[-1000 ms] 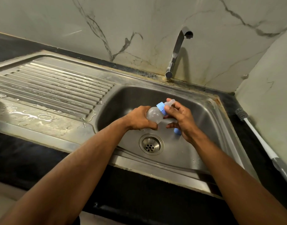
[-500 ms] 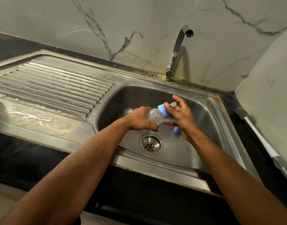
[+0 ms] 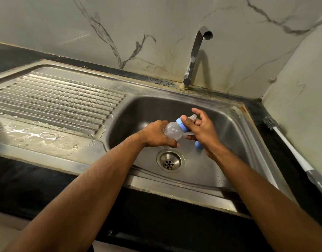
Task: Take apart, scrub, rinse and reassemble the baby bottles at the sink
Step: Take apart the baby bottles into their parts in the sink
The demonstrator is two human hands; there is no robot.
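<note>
Over the steel sink basin (image 3: pixel 227 142) I hold a small clear baby bottle (image 3: pixel 172 131) lying on its side, nipple end pointing right. My left hand (image 3: pixel 156 134) grips the bottle's round body. A blue collar ring (image 3: pixel 181 124) sits at the bottle's neck, with the clear nipple (image 3: pixel 192 117) sticking out past it. My right hand (image 3: pixel 202 129) pinches the collar with thumb and curled fingers, the index finger raised. A blue part (image 3: pixel 199 144) shows below my right palm, mostly hidden.
The tap (image 3: pixel 194 53) stands behind the basin, with no water running. The drain (image 3: pixel 170 160) lies just below my hands. A wet ribbed draining board (image 3: pixel 56 102) stretches to the left. A long-handled bottle brush (image 3: pixel 291 148) lies on the black counter at the right.
My right hand has shifted its grasp on the blue collar, with the fingers spreading and the index finger lifting. The left hand keeps the bottle almost still.
</note>
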